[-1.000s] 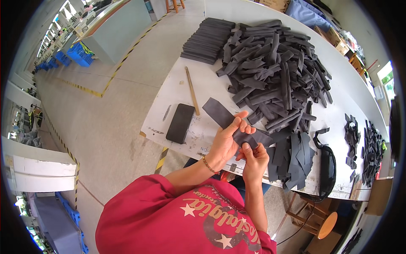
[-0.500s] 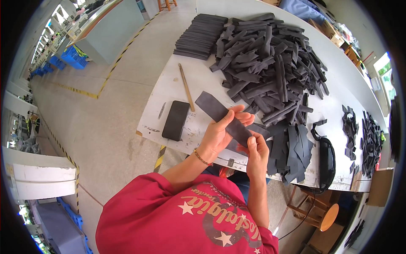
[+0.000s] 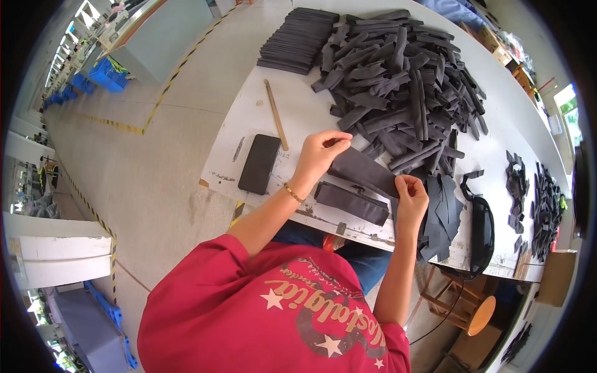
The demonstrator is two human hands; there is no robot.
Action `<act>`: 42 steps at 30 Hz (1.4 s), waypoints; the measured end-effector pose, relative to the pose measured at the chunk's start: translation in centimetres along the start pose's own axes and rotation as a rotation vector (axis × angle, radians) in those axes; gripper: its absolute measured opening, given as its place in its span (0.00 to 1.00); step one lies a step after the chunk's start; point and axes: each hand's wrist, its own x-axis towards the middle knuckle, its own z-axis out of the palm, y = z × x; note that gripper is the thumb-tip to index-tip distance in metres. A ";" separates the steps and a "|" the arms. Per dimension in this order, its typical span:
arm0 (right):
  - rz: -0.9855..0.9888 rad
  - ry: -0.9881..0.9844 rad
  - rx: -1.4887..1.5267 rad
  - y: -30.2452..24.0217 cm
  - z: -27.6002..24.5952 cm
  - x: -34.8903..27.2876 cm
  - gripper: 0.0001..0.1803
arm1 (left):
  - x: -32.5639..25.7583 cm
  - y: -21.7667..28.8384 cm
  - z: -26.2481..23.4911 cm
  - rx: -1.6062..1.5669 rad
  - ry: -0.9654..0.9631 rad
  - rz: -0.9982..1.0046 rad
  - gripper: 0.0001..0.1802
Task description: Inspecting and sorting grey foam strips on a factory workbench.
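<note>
Stretched between my two hands is a dark grey fabric strip (image 3: 365,171), held just above the white table. My left hand (image 3: 323,152) pinches its left end between thumb and fingers. At the other end, my right hand (image 3: 410,191) grips the corner, fingers closed. Below the strip, near the table's front edge, lies a small stack of similar dark strips (image 3: 351,203). Flat dark pieces (image 3: 440,217) are fanned out just right of my right hand. Beyond my hands rises a big heap of folded dark strips (image 3: 398,87).
A neat row of dark strips (image 3: 297,40) lies at the far left of the table. Nearer are a wooden stick (image 3: 276,115) and a black phone (image 3: 259,164). At right sit a black rounded device (image 3: 481,236) with a cord and scattered dark scraps (image 3: 545,211). A wooden stool (image 3: 480,315) stands below.
My hands have moved apart, the left one up to the strip's far-left end and the right one rightward. The strip now spans between them, and the small stack beneath shows.
</note>
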 end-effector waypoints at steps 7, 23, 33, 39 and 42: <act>-0.072 0.069 -0.270 4.8 0.7 1.3 0.09 | 1.3 -4.3 0.2 0.528 0.038 0.349 0.04; -0.279 0.405 -0.775 6.0 -10.8 3.4 0.05 | 15.4 -7.7 1.5 0.789 0.168 0.446 0.11; -0.332 0.281 -1.433 6.6 -9.6 5.1 0.09 | 8.0 -3.5 1.0 0.079 -0.108 -0.072 0.13; -0.188 0.052 -1.723 7.6 -6.3 4.6 0.08 | 3.4 -2.2 1.9 -0.346 -0.264 -0.251 0.14; -0.241 0.131 -1.658 7.0 -6.0 4.7 0.08 | 1.1 0.0 2.2 -0.434 -0.351 -0.271 0.20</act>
